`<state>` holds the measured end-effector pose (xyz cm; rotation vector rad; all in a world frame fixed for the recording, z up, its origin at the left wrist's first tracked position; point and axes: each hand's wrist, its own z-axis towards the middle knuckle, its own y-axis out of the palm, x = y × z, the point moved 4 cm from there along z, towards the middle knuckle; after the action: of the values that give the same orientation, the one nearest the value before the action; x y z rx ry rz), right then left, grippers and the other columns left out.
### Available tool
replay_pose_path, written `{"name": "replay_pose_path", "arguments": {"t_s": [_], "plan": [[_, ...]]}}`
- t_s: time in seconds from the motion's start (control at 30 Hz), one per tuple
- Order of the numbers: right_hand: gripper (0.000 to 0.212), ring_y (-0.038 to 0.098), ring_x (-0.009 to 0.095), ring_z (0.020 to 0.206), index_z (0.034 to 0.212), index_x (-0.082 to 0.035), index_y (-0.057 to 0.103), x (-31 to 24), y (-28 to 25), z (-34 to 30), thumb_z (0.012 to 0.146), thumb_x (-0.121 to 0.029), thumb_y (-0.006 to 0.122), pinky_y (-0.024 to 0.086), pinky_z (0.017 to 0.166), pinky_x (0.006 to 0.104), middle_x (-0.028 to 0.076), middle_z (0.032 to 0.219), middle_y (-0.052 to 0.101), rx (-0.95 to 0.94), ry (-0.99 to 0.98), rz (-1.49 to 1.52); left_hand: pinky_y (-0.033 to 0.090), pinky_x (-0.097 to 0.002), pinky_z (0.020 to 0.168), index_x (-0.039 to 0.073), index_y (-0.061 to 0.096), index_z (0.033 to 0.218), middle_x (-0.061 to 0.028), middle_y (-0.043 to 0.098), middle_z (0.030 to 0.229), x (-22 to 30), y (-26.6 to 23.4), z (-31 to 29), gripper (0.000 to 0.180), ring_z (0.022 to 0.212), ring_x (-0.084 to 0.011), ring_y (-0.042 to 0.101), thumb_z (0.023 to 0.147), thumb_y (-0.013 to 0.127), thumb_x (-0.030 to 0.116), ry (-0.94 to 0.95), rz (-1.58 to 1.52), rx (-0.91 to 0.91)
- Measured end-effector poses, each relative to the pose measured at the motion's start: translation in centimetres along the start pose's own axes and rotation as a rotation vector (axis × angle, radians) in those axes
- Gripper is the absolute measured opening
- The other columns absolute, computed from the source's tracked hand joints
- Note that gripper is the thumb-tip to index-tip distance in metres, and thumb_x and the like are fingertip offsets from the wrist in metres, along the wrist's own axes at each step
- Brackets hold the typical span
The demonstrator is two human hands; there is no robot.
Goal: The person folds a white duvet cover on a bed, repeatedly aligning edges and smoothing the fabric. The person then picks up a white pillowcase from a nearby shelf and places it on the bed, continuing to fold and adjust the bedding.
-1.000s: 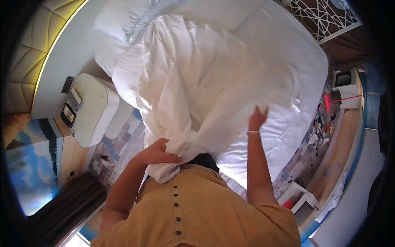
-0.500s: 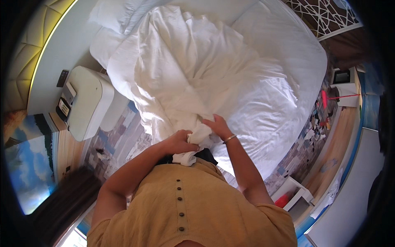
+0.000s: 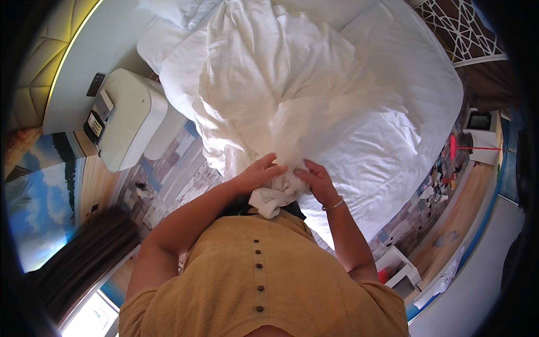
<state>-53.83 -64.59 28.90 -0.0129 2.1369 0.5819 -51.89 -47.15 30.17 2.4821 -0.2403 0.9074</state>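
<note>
A rumpled white duvet (image 3: 264,84) is heaped over the bed, and its near end is gathered against my waist. My left hand (image 3: 260,173) is closed on the bunched cloth from the left side, its fingertips partly lost in the folds. On the other side, my right hand (image 3: 319,181), with a bracelet at the wrist, pinches the same cloth between thumb and fingers. A loose white fold (image 3: 270,201) hangs below both hands, in front of my mustard buttoned top (image 3: 258,269).
A white bedside cabinet (image 3: 132,115) with a telephone (image 3: 94,128) stands at the left. White pillows (image 3: 179,11) lie at the far left of the bed. Low white furniture (image 3: 400,268) is at the right, and a dark curtain (image 3: 84,264) hangs at the lower left.
My hands have moved slightly up and to the right, and farther apart on the gathered cloth. The duvet between them has shifted, with a blurred part rising. The whole view has moved a little.
</note>
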Motion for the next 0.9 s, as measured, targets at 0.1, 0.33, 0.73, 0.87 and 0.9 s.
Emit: {"name": "replay_pose_path", "arguments": {"t_s": [0.1,0.33,0.73,0.87,0.9], "plan": [[0.029,0.054,0.007,0.093,0.111,0.000,0.060,-0.6,0.6,-0.4,0.085,-0.012,0.063,0.045,0.080,0.0238,0.001,0.097,0.062,-0.182,0.079,-0.193,0.049,-0.0302,0.075,0.004,0.054,0.112,-0.0086,0.061,0.097,-0.6,-0.1,0.0,0.035,0.087,-0.0170,0.060,0.086,0.062,0.027,0.082,0.012,0.114],[0.055,0.053,0.021,0.105,0.121,0.000,0.051,-6.6,0.4,0.6,0.079,-0.028,0.071,0.048,0.085,0.0314,0.013,0.115,0.054,0.291,-0.273,-0.574,0.050,-0.0414,0.063,0.001,0.063,0.085,-0.0175,0.063,0.075,2.2,1.1,0.1,0.021,0.073,-0.0340,0.062,0.081,0.060,0.022,0.451,1.158,0.199],[0.027,0.057,0.025,0.099,0.104,0.001,0.061,-6.5,0.4,3.8,0.092,-0.022,0.054,0.044,0.084,0.0334,0.015,0.103,0.062,0.422,-0.523,-0.518,0.050,-0.0346,0.069,0.002,0.059,0.106,-0.0122,0.065,0.094,3.1,0.4,0.1,0.025,0.076,-0.0240,0.062,0.085,0.060,0.016,0.457,0.810,0.114],[0.026,0.064,0.027,0.077,0.103,0.001,0.060,-7.7,1.8,3.0,0.092,-0.022,0.054,0.049,0.070,0.0328,0.016,0.085,0.066,0.469,-0.581,-0.351,0.046,-0.0278,0.077,0.002,0.054,0.119,-0.0046,0.062,0.103,2.7,-0.4,1.3,0.030,0.087,-0.0130,0.057,0.092,0.056,0.014,0.326,0.255,0.101],[0.026,0.064,0.025,0.077,0.101,0.001,0.060,-8.6,2.3,2.7,0.093,-0.022,0.053,0.048,0.069,0.0324,0.016,0.084,0.066,0.479,-0.625,-0.419,0.043,-0.0241,0.081,0.001,0.051,0.121,-0.0022,0.061,0.103,3.2,-0.5,1.3,0.029,0.093,-0.0095,0.054,0.094,0.051,0.012,0.436,0.298,0.079]]}}
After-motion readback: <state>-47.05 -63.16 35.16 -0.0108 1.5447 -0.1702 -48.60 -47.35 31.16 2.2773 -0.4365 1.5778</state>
